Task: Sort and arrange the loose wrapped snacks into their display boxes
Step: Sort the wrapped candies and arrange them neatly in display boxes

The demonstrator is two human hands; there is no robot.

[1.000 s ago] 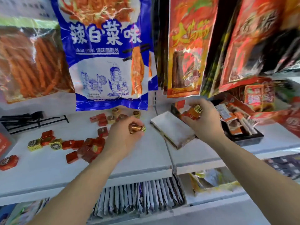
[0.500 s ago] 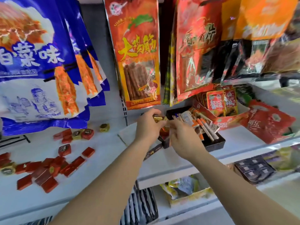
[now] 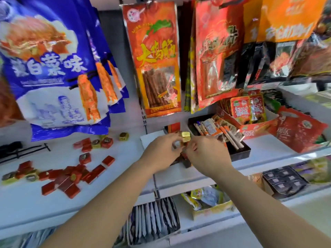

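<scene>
Bright, even light falls from above, and shadows on the white shelf [image 3: 23,203] are faint. Foil bags at upper right carry glare. The blue bag [image 3: 48,68] at upper left and the orange bag [image 3: 286,20] at upper right are smeared by blur. The shelf's edges bow toward the frame's sides. The gold-wrapped snack [image 3: 185,136] at centre glints, fairly sharp.

White shop shelf [image 3: 25,203], grey back panel [image 3: 114,51], snack bags [image 3: 154,59] hanging above; bright light.

White shelf [image 3: 111,187]: red and gold wrapped snacks [image 3: 71,176] scattered loose, well left of left grip [image 3: 162,154]. Black tray [image 3: 240,153] of stick packs just right of right grip [image 3: 207,154]; red display box [image 3: 258,128] beyond it.
</scene>
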